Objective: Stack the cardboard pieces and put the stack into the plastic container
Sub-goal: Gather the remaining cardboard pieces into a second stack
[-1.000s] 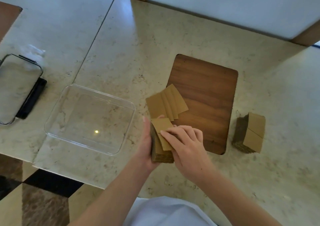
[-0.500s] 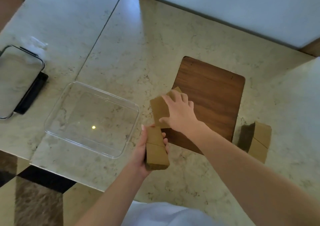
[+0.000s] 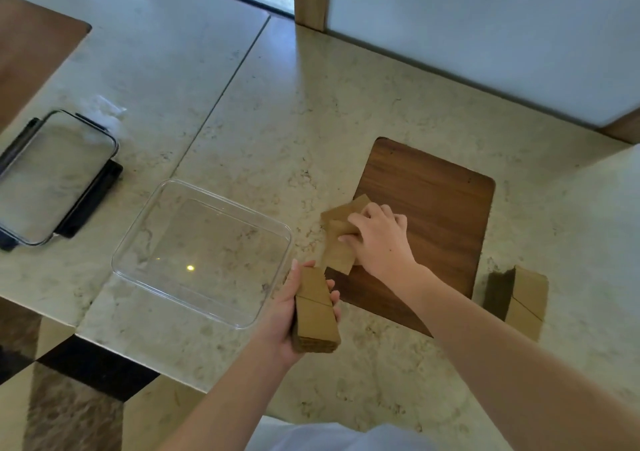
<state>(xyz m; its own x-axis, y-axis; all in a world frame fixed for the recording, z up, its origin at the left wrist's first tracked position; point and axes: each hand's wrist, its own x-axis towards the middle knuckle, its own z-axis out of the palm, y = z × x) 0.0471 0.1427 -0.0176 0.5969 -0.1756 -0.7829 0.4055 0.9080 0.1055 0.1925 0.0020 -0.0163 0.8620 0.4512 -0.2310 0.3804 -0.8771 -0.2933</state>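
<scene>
Left hand [image 3: 289, 315] grips thick cardboard stack [image 3: 317, 312] above speckled stone bench [image 3: 311, 111]. Right hand [image 3: 377, 239] pinches loose flat cardboard pieces [image 3: 337, 243] at wood board [image 3: 436, 215] edge. Clear square plastic container [image 3: 202, 251] sits left.

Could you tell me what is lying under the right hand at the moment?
A few loose cardboard pieces lie fanned under the right hand, overlapping the wooden board's corner and the counter. The hand covers their far ends, so their count is unclear.
</scene>
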